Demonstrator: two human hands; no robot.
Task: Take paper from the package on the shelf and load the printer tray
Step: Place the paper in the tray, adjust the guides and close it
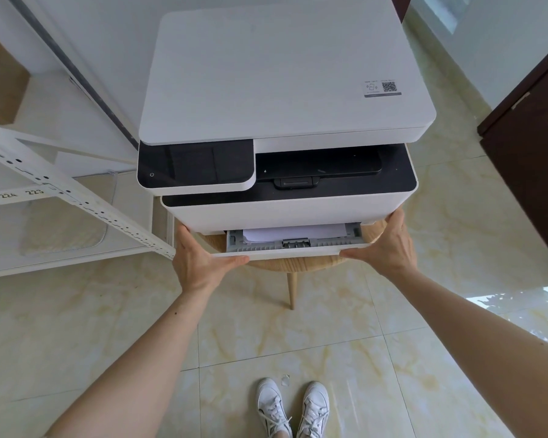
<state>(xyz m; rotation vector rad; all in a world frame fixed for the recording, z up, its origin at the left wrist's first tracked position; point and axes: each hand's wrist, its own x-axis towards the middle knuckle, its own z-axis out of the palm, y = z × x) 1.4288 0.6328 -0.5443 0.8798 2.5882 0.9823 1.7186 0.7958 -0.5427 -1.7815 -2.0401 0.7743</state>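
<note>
A white printer (285,90) with a black control panel stands on a round wooden table (298,263). Its paper tray (295,251) sticks out a short way at the bottom front. White paper (295,233) lies inside the tray, mostly hidden under the printer body. My left hand (200,263) grips the tray's front left corner, thumb along the front edge. My right hand (389,248) grips the front right corner the same way. The paper package is not in view.
A white metal shelf (64,188) with numbered labels stands to the left, its slotted post close to my left hand. A dark wooden door (529,153) is at the right. Pale marble tiles (266,327) cover the floor, and my white shoes (293,409) show below.
</note>
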